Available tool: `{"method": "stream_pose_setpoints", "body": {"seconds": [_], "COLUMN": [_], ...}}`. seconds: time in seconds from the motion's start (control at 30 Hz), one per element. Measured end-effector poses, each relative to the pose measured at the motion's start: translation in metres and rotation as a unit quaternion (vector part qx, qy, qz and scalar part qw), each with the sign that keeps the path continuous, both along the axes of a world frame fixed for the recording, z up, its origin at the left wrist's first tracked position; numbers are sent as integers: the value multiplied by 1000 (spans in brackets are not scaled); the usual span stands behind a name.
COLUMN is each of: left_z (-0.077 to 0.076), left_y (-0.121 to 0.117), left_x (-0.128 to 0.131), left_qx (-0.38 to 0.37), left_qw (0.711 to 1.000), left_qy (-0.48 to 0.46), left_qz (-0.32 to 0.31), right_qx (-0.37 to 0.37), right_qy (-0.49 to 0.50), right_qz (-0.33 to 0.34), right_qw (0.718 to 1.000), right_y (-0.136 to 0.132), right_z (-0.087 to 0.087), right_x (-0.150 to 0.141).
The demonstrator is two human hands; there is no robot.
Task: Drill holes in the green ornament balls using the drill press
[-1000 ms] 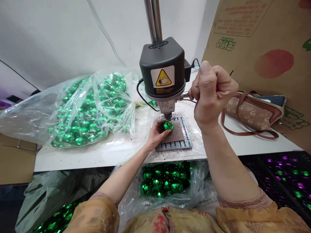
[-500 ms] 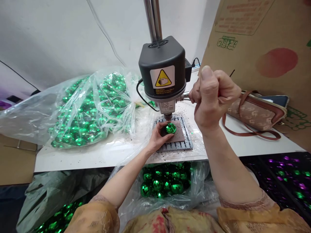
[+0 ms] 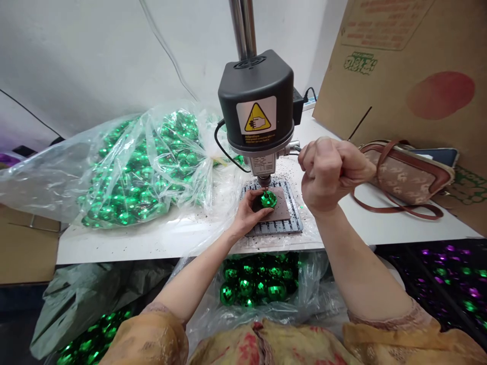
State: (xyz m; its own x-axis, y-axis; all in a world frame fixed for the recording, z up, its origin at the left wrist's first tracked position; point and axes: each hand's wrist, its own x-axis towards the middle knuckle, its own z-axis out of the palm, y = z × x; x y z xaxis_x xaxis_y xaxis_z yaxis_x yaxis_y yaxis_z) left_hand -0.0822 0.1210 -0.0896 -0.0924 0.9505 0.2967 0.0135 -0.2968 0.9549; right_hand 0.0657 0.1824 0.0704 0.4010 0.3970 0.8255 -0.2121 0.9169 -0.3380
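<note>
My left hand [image 3: 249,209] holds a shiny green mirror-faceted ball [image 3: 268,199] between thumb and fingers. The ball rests on a brown square pad over the slotted metal base [image 3: 296,223] of a small bench drill press [image 3: 256,104]. Right above the ball is the drill's chuck [image 3: 264,179]; the bit's tip is hard to make out. My right hand [image 3: 331,172] is closed in a fist on the press's feed lever [image 3: 294,147], at the right of the machine. The grip itself is hidden inside the fist.
A clear plastic bag of green balls [image 3: 140,167] lies left on the white table [image 3: 125,246]. More green balls [image 3: 262,281] sit in plastic below the front edge. At right are a handbag [image 3: 411,172] and a large cardboard box [image 3: 380,91]. Dark crumbs dot the tabletop.
My right fist has come down with the lever, and a thin dark rod shows more behind it. My left hand keeps the ball in place under the chuck. The view has shifted slightly.
</note>
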Motion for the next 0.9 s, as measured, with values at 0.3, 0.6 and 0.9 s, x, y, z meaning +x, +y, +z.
{"method": "stream_pose_setpoints", "body": {"seconds": [0.3,0.6,0.9], "left_z": [-3,-2,-2], "left_y": [2,1,0], "left_x": [0,0,1], "left_qx": [6,8,1], "left_qw": [1000,1000,1000], "left_qy": [-1,-4,-6], "left_qz": [5,5,9], "right_qx": [80,116,148], "right_qy": [8,-6,-22], "right_qz": [7,14,30], "right_qw": [997,993,988], "right_y": [4,4,-1], "right_z": [-9,-17,-30], "right_x": [2,4,6]}}
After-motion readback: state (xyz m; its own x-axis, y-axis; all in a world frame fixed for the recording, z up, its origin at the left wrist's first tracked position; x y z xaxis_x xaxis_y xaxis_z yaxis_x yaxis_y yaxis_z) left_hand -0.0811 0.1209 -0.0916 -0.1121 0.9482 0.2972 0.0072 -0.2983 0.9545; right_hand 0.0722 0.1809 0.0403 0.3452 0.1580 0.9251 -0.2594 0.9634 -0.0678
